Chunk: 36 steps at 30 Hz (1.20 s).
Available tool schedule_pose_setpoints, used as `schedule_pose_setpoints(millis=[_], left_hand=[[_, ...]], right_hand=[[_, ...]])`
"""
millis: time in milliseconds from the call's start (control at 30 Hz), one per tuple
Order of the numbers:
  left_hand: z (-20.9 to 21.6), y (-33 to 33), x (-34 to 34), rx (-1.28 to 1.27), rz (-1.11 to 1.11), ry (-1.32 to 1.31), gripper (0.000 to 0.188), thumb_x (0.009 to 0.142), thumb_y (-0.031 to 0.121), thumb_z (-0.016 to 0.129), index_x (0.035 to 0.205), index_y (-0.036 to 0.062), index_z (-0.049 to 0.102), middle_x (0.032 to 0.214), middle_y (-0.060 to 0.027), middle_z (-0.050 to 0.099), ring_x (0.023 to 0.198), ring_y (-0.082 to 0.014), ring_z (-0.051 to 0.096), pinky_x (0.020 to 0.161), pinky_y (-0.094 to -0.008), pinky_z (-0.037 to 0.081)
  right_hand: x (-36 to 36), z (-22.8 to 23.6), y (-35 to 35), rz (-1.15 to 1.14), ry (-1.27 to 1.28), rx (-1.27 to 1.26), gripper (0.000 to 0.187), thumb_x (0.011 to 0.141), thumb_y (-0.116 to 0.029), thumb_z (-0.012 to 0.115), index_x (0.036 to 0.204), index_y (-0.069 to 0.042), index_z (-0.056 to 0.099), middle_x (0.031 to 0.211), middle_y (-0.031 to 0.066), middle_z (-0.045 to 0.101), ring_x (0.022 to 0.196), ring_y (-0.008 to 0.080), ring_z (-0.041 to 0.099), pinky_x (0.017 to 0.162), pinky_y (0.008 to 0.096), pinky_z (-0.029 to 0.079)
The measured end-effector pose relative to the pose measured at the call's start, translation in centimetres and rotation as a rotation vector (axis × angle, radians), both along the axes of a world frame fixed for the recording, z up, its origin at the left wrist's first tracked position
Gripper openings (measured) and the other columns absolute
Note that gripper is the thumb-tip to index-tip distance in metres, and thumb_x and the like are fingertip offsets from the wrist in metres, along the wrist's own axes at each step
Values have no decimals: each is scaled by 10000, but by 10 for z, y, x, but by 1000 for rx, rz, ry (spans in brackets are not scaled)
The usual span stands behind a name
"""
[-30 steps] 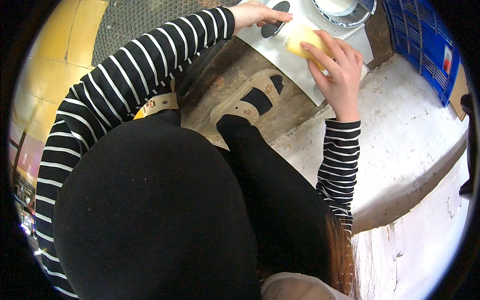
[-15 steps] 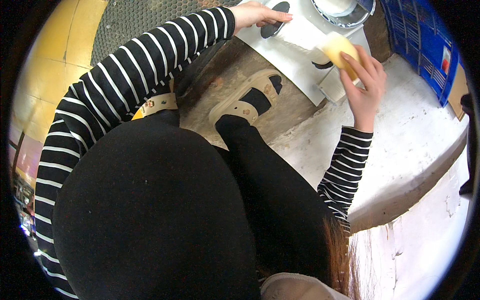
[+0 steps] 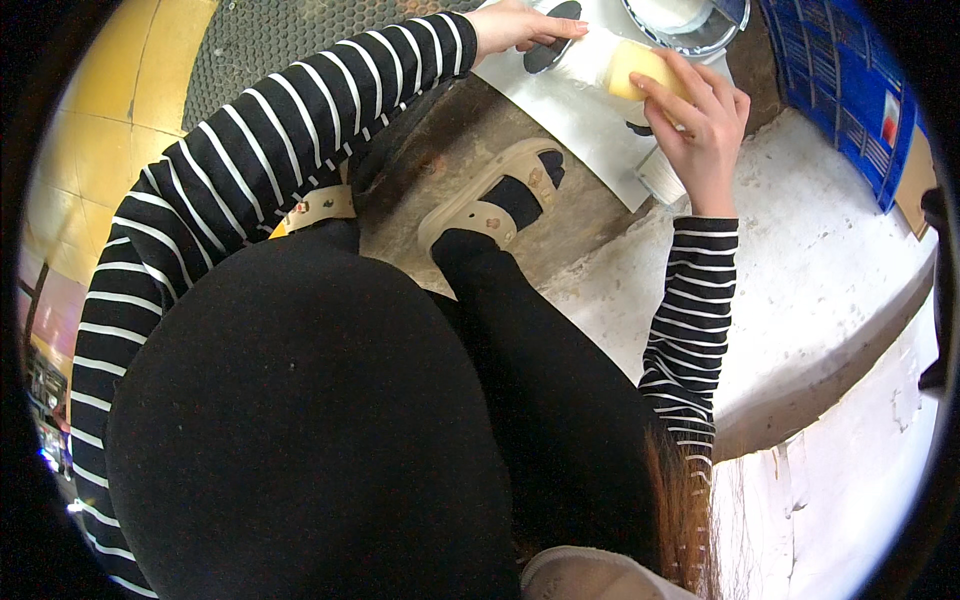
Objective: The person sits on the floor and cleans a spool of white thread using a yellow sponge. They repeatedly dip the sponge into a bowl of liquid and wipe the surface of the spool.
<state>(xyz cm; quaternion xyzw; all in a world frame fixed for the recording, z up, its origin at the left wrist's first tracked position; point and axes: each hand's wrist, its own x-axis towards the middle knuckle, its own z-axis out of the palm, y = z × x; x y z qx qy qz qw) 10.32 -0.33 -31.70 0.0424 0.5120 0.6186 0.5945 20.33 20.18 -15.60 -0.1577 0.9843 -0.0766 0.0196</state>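
Observation:
My left hand (image 3: 512, 28) reaches to the top of the view, its fingers stretched out over a flat black rounded piece (image 3: 549, 50). That piece lies on a white sheet (image 3: 596, 143), and a whitish area adjoins it. My right hand (image 3: 703, 120) grips a pale yellow sponge (image 3: 624, 68) between thumb and fingers, just right of the left fingertips. The sponge is over the whitish area; whether it touches cannot be made out. A second small dark shape (image 3: 639, 129) shows partly beneath the right hand.
A round metal-looking container (image 3: 688, 46) with white contents stands beyond the right hand. Blue slatted crates (image 3: 838, 85) line the far right. My shoe (image 3: 470, 215) rests on the stained floor near the sheet. A dark honeycomb mat (image 3: 270, 50) and yellow tiles (image 3: 100, 140) lie left.
My right hand has moved left and slightly up with the sponge, bringing it closer to the left hand. The left hand has barely shifted on the black piece.

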Motion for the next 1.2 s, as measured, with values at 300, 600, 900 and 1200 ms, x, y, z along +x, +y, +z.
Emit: schedule_pose_setpoints(millis=[300, 600, 900, 1200], left_hand=[[-2, -3, 1, 67, 16, 74, 360, 901, 367, 691, 1126, 93, 631, 785, 51, 566, 648, -56, 450, 590, -236, 358], [3, -2, 2, 20, 22, 21, 210, 915, 355, 678, 896, 149, 645, 665, 83, 483, 556, -43, 332, 520, -226, 258], [8, -5, -1, 50, 8, 48, 268, 922, 390, 657, 989, 131, 645, 764, 47, 544, 613, -48, 391, 544, -221, 287], [-14, -1, 6, 34, -38, 82, 366, 930, 426, 630, 1111, 109, 647, 898, 0, 632, 681, -55, 463, 571, -213, 319]], right_hand=[[-6, 2, 19, -114, 89, 28, 318, 782, -166, 774, 1084, -267, 770, 1233, -37, 682, 1063, 162, 597, 929, 294, 372], [-8, 11, 19, -133, 71, -268, 291, 737, -152, 766, 1009, -255, 782, 1227, -36, 680, 1048, 165, 594, 893, 313, 375], [-5, -7, 6, -94, -38, -96, 281, 777, -189, 751, 1055, -232, 759, 1245, 2, 665, 1058, 184, 594, 886, 358, 376], [-16, -11, 39, -150, 92, -8, 328, 784, -203, 779, 1110, -230, 759, 1224, 7, 685, 1053, 180, 603, 934, 323, 385]])
